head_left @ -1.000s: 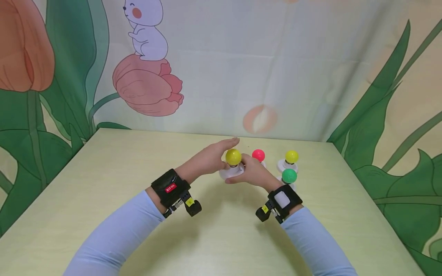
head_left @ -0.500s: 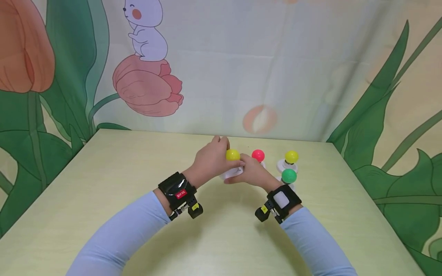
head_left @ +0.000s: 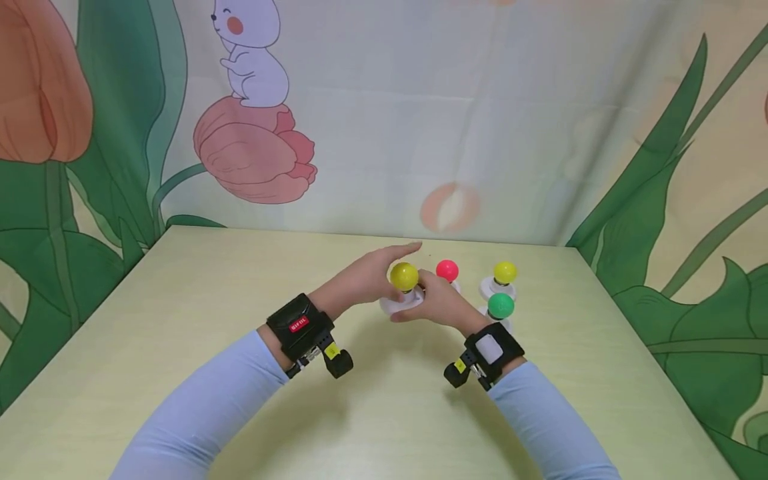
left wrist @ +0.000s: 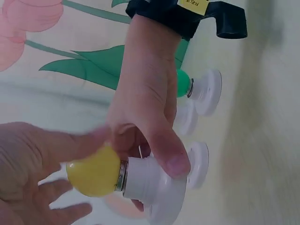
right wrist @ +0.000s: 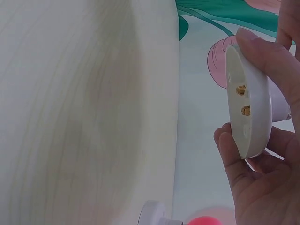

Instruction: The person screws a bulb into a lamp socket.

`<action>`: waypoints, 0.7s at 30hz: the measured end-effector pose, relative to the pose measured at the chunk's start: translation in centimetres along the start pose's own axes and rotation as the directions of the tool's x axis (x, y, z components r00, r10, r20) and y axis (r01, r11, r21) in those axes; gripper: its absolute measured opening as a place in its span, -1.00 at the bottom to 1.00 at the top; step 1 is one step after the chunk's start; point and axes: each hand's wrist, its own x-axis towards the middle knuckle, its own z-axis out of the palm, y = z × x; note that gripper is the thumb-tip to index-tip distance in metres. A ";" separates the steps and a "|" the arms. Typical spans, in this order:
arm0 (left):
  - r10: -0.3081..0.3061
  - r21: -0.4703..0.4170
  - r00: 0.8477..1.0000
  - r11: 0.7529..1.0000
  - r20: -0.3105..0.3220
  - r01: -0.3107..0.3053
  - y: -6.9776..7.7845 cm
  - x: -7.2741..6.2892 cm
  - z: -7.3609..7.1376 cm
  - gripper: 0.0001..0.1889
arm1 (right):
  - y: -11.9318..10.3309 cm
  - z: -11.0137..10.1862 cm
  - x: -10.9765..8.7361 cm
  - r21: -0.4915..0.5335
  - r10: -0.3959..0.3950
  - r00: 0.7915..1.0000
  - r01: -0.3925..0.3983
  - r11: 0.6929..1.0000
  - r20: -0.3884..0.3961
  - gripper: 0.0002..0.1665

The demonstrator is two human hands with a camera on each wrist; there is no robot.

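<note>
A yellow light bulb [head_left: 405, 277] sits in a white lamp holder [head_left: 401, 303], lifted above the table. My right hand [head_left: 445, 301] grips the holder by its round base. In the right wrist view the base's underside [right wrist: 241, 105] shows two brass terminals. My left hand [head_left: 367, 277] is around the bulb with its fingers spread. In the left wrist view the thumb of the left hand [left wrist: 28, 159] overlaps the bulb's edge; whether it touches the glass I cannot tell. The bulb's metal collar [left wrist: 122, 176] shows just above the holder.
Right of my hands, a red bulb [head_left: 447, 269], another yellow bulb [head_left: 505, 272] and a green bulb [head_left: 501, 306] stand in white holders on the pale wooden table [head_left: 384, 413]. A printed cloth [head_left: 372, 133] hangs behind the table's far edge.
Half a second ago my left hand was wrapped around the bulb, fingers forward; now it has turned back and its fingers are spread, as one second ago. The right hand keeps its hold.
</note>
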 end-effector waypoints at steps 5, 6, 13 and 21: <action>-0.021 0.128 0.984 0.991 -0.175 0.044 0.3 0.1 0.5 -0.02 | -0.2 0.0 -0.1 -0.018 0.007 1.000 -0.007 1.000 -0.015 -0.29; -0.020 0.178 0.977 0.982 -0.213 0.059 0.2 0.1 0.7 -0.04 | -0.3 0.0 -0.1 -0.022 0.012 1.000 -0.012 1.000 -0.017 -0.30; 0.034 0.321 0.969 0.946 -0.246 0.048 -0.1 0.0 1.4 -0.36 | -0.4 0.1 0.1 -0.029 0.010 1.000 -0.010 1.000 0.005 -0.27; 0.054 0.194 0.993 0.981 -0.102 -0.033 -0.1 0.1 0.8 -0.59 | 0.0 0.3 0.1 0.011 0.000 1.000 0.000 1.000 0.017 -0.22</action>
